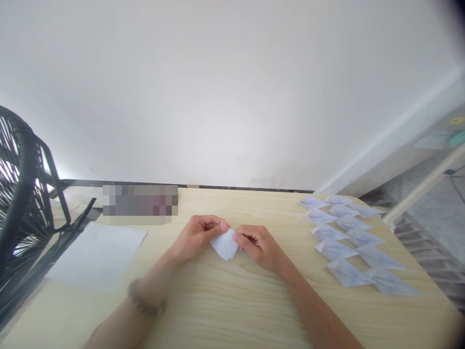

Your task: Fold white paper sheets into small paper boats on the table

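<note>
A small folded piece of white paper (225,246) is held between my two hands over the middle of the wooden table. My left hand (200,235) pinches its upper left edge between thumb and fingers. On the other side, my right hand (257,245) grips the right corner, thumb on top. The paper narrows to a point toward me, and its top edge is partly hidden by my fingers. To the right stand several folded white paper shapes (347,272) with pointed ends, set in rows.
Flat white paper (100,254) lies at the table's left. Behind it is a blurred-out patch (140,201). A dark woven chair (27,194) stands at the left edge. The pale wooden table (225,310) reaches to a white wall (232,97).
</note>
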A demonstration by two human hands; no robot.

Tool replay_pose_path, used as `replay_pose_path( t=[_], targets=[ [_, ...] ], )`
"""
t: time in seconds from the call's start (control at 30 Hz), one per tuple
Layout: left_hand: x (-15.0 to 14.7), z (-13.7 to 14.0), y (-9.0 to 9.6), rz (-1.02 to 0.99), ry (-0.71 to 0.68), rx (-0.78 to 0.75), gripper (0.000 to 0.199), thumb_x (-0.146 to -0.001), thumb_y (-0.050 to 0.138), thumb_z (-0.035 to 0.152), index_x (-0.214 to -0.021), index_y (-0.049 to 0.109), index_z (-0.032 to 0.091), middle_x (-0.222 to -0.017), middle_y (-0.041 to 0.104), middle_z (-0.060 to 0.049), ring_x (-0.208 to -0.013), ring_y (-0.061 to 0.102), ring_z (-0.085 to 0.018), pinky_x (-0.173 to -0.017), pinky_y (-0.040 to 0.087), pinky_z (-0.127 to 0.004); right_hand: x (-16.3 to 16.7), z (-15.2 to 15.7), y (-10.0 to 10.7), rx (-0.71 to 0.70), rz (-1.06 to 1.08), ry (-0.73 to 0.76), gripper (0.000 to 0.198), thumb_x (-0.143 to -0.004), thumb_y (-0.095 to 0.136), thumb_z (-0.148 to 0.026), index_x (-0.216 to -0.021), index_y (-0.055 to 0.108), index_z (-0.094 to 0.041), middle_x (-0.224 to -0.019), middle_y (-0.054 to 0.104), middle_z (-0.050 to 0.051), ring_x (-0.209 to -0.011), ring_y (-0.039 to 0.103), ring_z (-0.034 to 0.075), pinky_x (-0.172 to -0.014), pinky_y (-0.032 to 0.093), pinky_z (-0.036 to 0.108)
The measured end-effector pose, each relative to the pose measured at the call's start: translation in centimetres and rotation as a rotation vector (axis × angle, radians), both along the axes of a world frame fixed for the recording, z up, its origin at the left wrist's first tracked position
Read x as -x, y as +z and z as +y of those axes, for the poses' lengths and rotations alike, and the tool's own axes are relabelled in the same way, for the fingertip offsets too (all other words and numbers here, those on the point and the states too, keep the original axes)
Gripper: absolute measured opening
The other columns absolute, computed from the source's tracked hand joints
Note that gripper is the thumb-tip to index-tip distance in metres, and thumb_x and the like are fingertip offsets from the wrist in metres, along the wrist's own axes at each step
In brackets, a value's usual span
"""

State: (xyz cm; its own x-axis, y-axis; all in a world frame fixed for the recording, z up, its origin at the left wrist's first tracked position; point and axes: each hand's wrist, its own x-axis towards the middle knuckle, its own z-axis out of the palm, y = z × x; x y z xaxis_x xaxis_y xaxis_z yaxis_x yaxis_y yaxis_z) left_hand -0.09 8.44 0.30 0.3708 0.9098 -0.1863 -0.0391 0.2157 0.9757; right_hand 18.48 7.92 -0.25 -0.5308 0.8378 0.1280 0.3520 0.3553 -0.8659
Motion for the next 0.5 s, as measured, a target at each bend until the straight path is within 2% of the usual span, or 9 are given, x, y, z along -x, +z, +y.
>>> replay_pose_path(
  t=[0.1,0.23,0.4,0.5],
  targets=[
    [-0.1,0.03,-0.01,0.017,0.036,-0.002,0.02,-0.073,0.061,0.031,-0.078,0.064,0.012,-0.07,0.063,-0.003,-0.062,0.054,-0.012,-0.056,0.04,-0.02,0.04,0.07,-0.16,0.023,0.012,-0.018,0.031,-0.086,0.037,-0.031,-0.059,0.042,-0.017,-0.057,0.045,-0.003,-0.053,0.04,0.007,-0.051,0.03,0.02],
    [-0.19,0.04,0.22,0.022,0.055,0.013,0.025,-0.074,0.059,0.032,-0.092,0.061,0.015,-0.076,0.064,-0.002,-0.066,0.056,-0.012,-0.058,0.041,-0.02,0.06,0.1,-0.54,0.043,0.024,-0.086,0.032,-0.086,0.037,-0.034,-0.06,0.042,-0.016,-0.055,0.043,-0.003,-0.05,0.039,0.007,-0.048,0.029,0.019],
    [-0.03,-0.1,0.56,0.098,0.016,-0.059,0.025,-0.078,0.053,0.033,-0.076,0.065,0.012,-0.071,0.063,-0.003,-0.065,0.053,-0.012,-0.059,0.039,-0.021,0.11,-0.04,-0.58,0.03,0.012,-0.092,0.031,-0.086,0.038,-0.035,-0.062,0.044,-0.016,-0.056,0.042,-0.003,-0.05,0.037,0.007,-0.047,0.027,0.02],
    [0.03,-0.22,0.64,0.123,-0.016,-0.045,0.026,-0.078,0.052,0.034,-0.073,0.065,0.011,-0.068,0.061,-0.003,-0.062,0.051,-0.012,-0.055,0.037,-0.021,0.16,-0.09,-0.36,-0.006,0.016,-0.088,0.03,-0.086,0.038,-0.032,-0.061,0.042,-0.017,-0.056,0.041,-0.003,-0.052,0.037,0.007,-0.049,0.028,0.02]
  ],
)
